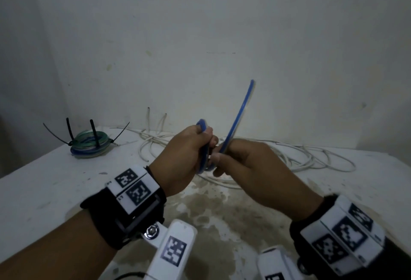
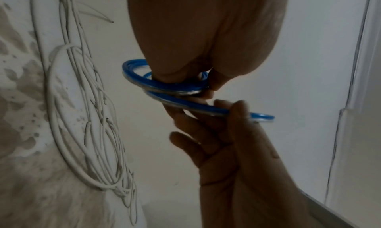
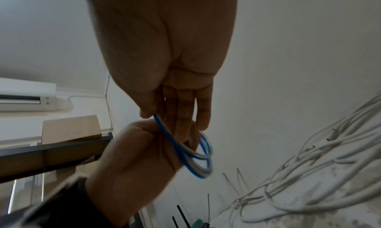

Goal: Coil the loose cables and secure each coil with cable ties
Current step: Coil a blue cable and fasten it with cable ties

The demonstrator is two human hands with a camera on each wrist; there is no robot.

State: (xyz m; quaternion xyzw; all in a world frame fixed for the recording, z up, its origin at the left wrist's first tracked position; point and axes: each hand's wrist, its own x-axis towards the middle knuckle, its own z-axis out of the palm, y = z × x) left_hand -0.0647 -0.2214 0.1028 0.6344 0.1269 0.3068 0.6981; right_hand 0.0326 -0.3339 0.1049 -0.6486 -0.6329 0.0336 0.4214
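A blue cable (image 1: 239,113) is wound into a small coil (image 2: 164,86) above the table. My left hand (image 1: 189,150) grips that coil (image 3: 203,156) in curled fingers. My right hand (image 1: 242,159) pinches the cable's loose end between thumb and fingers, and the free tail (image 2: 261,116) sticks up past it. Loose white cables (image 1: 289,157) lie spread on the table behind both hands. A finished blue and green coil (image 1: 91,144) bound with black cable ties (image 1: 94,132) sits at the back left.
The white table (image 1: 44,190) is stained in the middle and meets a white wall (image 1: 200,46) at the back. The white cables (image 3: 309,174) cover the right and rear of the table. Black cable ties (image 3: 181,215) show low in the right wrist view.
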